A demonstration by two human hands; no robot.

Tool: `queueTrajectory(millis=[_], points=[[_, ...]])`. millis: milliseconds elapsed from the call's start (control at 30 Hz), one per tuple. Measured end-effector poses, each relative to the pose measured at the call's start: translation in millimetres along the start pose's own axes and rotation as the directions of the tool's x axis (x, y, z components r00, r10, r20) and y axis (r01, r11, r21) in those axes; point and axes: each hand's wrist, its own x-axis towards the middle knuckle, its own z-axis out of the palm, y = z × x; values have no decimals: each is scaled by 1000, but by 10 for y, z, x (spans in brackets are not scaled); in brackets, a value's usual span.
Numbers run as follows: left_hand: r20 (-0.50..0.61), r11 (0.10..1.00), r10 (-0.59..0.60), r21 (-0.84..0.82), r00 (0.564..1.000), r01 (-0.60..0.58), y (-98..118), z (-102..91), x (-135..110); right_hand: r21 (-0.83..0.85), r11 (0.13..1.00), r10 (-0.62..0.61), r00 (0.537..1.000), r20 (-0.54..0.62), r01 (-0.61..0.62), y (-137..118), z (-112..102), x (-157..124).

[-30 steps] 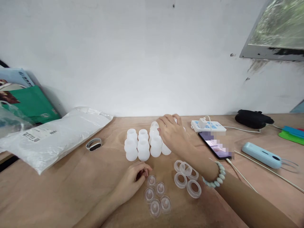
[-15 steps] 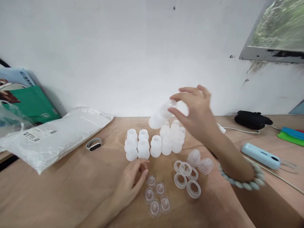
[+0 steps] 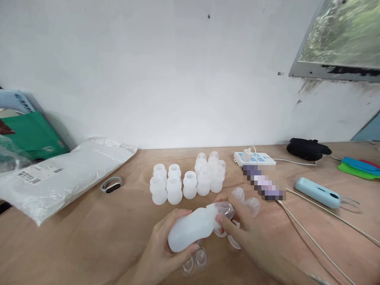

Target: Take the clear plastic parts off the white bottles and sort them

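Observation:
A white, curvy baby bottle (image 3: 192, 228) lies tilted between my hands, low over the table. My left hand (image 3: 162, 237) is wrapped round its base end. At the other end, the fingers of my right hand (image 3: 242, 223) grip the neck and the clear domed cap (image 3: 225, 209). Clear nipples (image 3: 201, 258) lie below the bottle, partly hidden by it and my left hand. Translucent rings (image 3: 234, 239) show beneath my right hand, mostly covered. Just beyond that hand are two loose clear caps (image 3: 252, 206).
Several open white bottles (image 3: 174, 190) stand behind my hands, with several capped ones (image 3: 216, 178) to their right. A white plastic parcel (image 3: 71, 174) and a wristband (image 3: 111, 185) lie left. To the right are a power strip (image 3: 264, 159), a pixelated phone-like object (image 3: 263, 183), cables and a light-blue device (image 3: 317, 192).
My right hand has come down with the bottle from above the standing row. My left hand has taken hold of its base end. The view has shifted slightly.

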Motion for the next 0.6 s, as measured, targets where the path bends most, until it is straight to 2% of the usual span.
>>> queueTrajectory(millis=[133, 333, 533, 600], points=[[-7, 994, 95, -48, 995, -95, 22, -65, 62, 32, 999, 39, 998, 39, -41, -44, 13, -38], [-61, 993, 88, -72, 994, -92, -7, -55, 47, 67, 995, 64, 996, 62, -68, -23, -40, -35], [-197, 993, 118, 12, 973, -118, -95, 59, 7, 28, 997, 65, 998, 5, -65, -9, 86, 4], [-242, 994, 107, 44, 964, -100, -138, 55, -11, -82, 996, 36, 995, -93, -44, -15, 50, 50]])
